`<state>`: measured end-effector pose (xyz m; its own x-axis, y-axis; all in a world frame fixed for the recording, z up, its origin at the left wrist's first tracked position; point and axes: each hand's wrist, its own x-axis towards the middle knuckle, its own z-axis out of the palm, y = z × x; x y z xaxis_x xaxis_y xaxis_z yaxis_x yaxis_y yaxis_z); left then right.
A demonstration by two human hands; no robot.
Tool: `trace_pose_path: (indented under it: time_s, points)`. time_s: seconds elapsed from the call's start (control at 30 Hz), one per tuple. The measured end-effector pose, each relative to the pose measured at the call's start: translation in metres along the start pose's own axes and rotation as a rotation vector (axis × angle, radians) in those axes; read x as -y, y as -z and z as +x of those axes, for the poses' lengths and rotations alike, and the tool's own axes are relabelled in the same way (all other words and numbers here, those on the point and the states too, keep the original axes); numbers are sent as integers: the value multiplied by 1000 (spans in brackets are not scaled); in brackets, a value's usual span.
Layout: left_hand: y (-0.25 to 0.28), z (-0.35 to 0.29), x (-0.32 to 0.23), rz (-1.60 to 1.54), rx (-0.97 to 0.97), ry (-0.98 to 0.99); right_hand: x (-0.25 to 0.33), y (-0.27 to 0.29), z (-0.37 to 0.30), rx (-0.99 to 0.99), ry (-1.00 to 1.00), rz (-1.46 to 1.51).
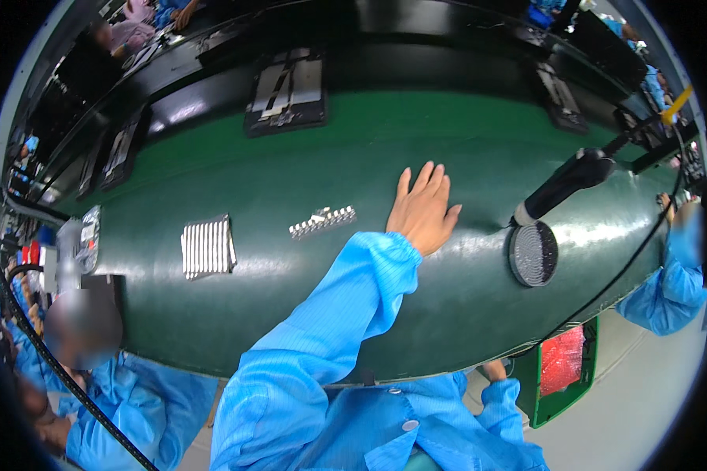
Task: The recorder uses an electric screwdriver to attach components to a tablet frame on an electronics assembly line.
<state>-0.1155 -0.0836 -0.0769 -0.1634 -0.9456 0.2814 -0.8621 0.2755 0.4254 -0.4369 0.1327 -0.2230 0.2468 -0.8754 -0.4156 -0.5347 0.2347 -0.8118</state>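
My left hand [424, 210] lies palm down on the green work surface, its fingers stretched out and holding nothing. To its left is a short strip [322, 222] with a row of small pale parts, one piece sitting askew on top. Farther left rests a stack of white-striped strips [207, 247]. A black powered screwdriver [565, 187] hangs tilted at the right, its tip beside a round black dish [533, 253] with a ringed grey inside. My right hand [494, 370] is low at the table's near edge, close to a green crate [591, 369]; its fingers are hidden.
Red bubble wrap [562, 359] lies in the crate. Black trays [287, 93] with flat pieces stand along the far side. A dark cable [617, 279] crosses the right side. Co-workers in blue sit at the left [137, 400] and right [664, 286].
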Motion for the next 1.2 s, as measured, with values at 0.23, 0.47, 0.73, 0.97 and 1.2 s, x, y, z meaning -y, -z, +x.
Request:
trace_pose_path:
  time_s: [0.23,0.47,0.73,0.97,1.2]
  points:
    - [2,0,-12,-13,33,-56,105,15,-70,284,-227,-444]
    - [6,-2,-3,8,20,-37,251,14,-45,-126,469,296]
    - [7,-10,5,-21,47,-46,341,52,115,-1192,730,55]
    - [10,-5,-3,-63,83,-60,316,75,162,-915,741,213]
    - [15,-4,-2,-71,81,-65,313,65,145,-571,773,433]
